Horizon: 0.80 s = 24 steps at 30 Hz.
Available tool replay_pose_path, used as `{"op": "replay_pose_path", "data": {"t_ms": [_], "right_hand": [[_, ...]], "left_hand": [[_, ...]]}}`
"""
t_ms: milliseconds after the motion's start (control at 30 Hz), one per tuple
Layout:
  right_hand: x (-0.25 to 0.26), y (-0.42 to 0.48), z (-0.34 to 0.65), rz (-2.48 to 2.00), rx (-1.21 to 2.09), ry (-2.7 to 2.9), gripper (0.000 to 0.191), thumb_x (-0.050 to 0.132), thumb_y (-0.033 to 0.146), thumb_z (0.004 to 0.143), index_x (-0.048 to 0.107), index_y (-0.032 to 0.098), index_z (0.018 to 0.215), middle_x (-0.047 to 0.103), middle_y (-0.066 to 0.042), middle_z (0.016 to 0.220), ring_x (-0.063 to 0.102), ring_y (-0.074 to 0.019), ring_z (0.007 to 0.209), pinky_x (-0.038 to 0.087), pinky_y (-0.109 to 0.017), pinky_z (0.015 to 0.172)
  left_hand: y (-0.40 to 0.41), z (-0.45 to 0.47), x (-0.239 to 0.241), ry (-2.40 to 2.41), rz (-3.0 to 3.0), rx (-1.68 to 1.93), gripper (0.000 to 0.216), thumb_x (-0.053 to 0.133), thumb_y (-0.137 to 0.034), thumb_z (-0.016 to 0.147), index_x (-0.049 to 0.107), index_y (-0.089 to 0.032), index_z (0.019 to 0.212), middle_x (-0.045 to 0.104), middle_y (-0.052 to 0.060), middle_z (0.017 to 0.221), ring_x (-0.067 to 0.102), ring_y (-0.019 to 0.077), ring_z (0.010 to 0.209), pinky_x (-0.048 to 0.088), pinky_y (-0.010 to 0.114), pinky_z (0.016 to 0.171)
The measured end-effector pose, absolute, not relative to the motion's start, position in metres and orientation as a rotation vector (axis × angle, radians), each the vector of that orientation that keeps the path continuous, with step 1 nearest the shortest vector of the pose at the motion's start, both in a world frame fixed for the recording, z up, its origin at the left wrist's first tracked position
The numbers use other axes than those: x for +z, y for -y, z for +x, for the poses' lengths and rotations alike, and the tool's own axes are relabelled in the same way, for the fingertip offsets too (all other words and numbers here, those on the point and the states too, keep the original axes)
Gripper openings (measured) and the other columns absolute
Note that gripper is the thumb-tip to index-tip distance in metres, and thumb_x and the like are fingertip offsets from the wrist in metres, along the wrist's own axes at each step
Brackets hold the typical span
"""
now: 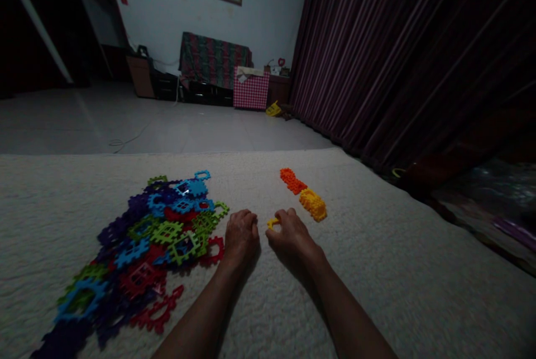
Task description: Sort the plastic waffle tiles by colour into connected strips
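Between the thumb and fingers of my right hand (292, 233) is a yellow interlocking building piece (272, 223), a small notched frame. My left hand (243, 236) is a short way to the left, fingers curled down and pressed together; whether anything is inside them is hidden. A large loose pile of notched plastic pieces (167, 231) in blue, green, red and purple spreads to the left of my left hand. Beyond my right hand lie a stack of yellow pieces (313, 205) and, touching or close to it, a row of orange pieces (292, 180).
Everything lies on a pale quilted surface (368, 269), with grey floor tiles (167, 130) past its far edge. Dark purple curtains (360, 52) hang along the right. A cloth-covered cabinet (213, 60) and a red checked cloth (251, 90) stand against the wall.
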State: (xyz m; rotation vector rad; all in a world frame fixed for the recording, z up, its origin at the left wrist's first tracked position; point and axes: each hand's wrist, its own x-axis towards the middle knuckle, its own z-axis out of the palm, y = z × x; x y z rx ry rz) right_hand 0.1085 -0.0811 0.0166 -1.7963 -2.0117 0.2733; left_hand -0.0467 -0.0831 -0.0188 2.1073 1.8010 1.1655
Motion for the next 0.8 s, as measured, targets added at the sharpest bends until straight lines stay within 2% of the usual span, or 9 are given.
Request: {"op": "replay_pose_path", "data": {"t_ms": [100,200,300,400,633,800], "right_hand": [[0.013,0.066,0.115,-1.532,0.132,1.888,0.042,0.063,0.030,0.072,0.060,0.020,0.113,0.054,-0.008,0.104,0.058,-0.0216,0.092,0.049,-0.035,0.085],[0.011,0.051,0.133,-1.358,-0.142,1.616,0.047,0.061,0.031,0.075,0.055,0.018,0.119,0.052,-0.011,0.110,0.054,-0.0261,0.104,0.047,-0.044,0.094],[0.006,0.042,0.161,-1.341,-0.264,1.371,0.053,0.061,0.034,0.075,0.051,0.015,0.123,0.048,-0.014,0.115,0.052,-0.0275,0.107,0.049,-0.046,0.092],[-0.001,0.038,0.188,-1.420,-0.360,1.214,0.053,0.057,0.032,0.072,0.051,0.013,0.122,0.046,-0.016,0.117,0.048,-0.0298,0.111,0.045,-0.048,0.097],[-0.014,0.041,0.199,-1.640,-0.258,1.165,0.056,0.052,0.027,0.067,0.054,0.010,0.120,0.048,-0.018,0.119,0.050,-0.0306,0.110,0.042,-0.045,0.101],[-0.013,0.045,0.195,-1.766,-0.142,1.191,0.055,0.052,0.028,0.069,0.055,0.015,0.123,0.048,-0.016,0.124,0.050,-0.0304,0.112,0.042,-0.045,0.100]], "left_hand": [[0.084,-0.046,-0.017,-1.803,2.103,1.150,0.026,0.048,-0.009,0.082,0.072,-0.018,0.089,0.069,0.008,0.101,0.056,0.0239,0.097,0.045,0.036,0.090],[0.084,-0.046,-0.015,-1.804,2.085,1.137,0.027,0.047,-0.009,0.083,0.072,-0.018,0.088,0.070,0.008,0.101,0.057,0.0236,0.098,0.045,0.037,0.091],[0.084,-0.045,-0.015,-1.822,2.067,1.151,0.027,0.047,-0.009,0.082,0.072,-0.018,0.088,0.070,0.008,0.102,0.057,0.0239,0.099,0.045,0.038,0.091],[0.083,-0.045,-0.016,-1.820,2.081,1.141,0.027,0.047,-0.009,0.082,0.072,-0.017,0.089,0.070,0.009,0.103,0.058,0.0242,0.098,0.045,0.039,0.092],[0.081,-0.047,-0.018,-1.799,2.124,1.145,0.026,0.047,-0.010,0.082,0.072,-0.017,0.088,0.070,0.009,0.099,0.058,0.0244,0.097,0.046,0.037,0.089],[0.081,-0.047,-0.020,-1.819,2.133,1.139,0.025,0.048,-0.009,0.081,0.071,-0.017,0.086,0.071,0.009,0.100,0.058,0.0243,0.098,0.046,0.036,0.090]]}}
